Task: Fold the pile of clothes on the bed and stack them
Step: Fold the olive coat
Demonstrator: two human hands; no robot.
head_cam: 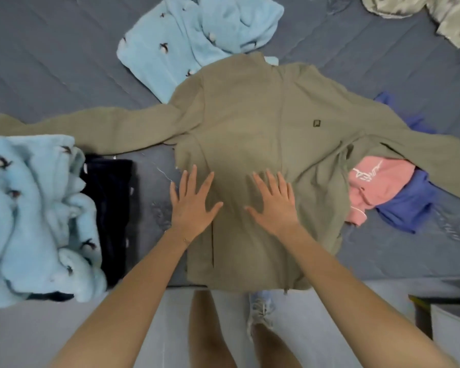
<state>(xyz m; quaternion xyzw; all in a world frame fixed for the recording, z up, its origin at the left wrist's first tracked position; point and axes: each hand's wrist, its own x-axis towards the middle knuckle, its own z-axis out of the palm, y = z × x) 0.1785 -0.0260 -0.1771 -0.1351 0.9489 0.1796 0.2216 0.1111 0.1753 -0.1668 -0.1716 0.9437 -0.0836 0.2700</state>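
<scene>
An olive long-sleeved jacket (pixel 250 123) lies spread flat on the grey bed (pixel 51 75), sleeves stretched out to both sides, its hem at the bed's near edge. My left hand (pixel 193 204) presses flat on its lower left part, fingers spread and partly over the jacket's left edge. My right hand (pixel 275 201) presses flat on its lower middle, fingers spread too. A folded light-blue fleece (pixel 35 216) sits on a dark navy garment (pixel 109 208) at the near left.
Another light-blue fleece (pixel 194 35) lies crumpled behind the jacket. A pink garment (pixel 375 187) and a blue one (pixel 406 205) lie at the right, partly under the sleeve. A camouflage-patterned cloth (pixel 436 14) is at the far right. The floor and my legs show below the bed's edge.
</scene>
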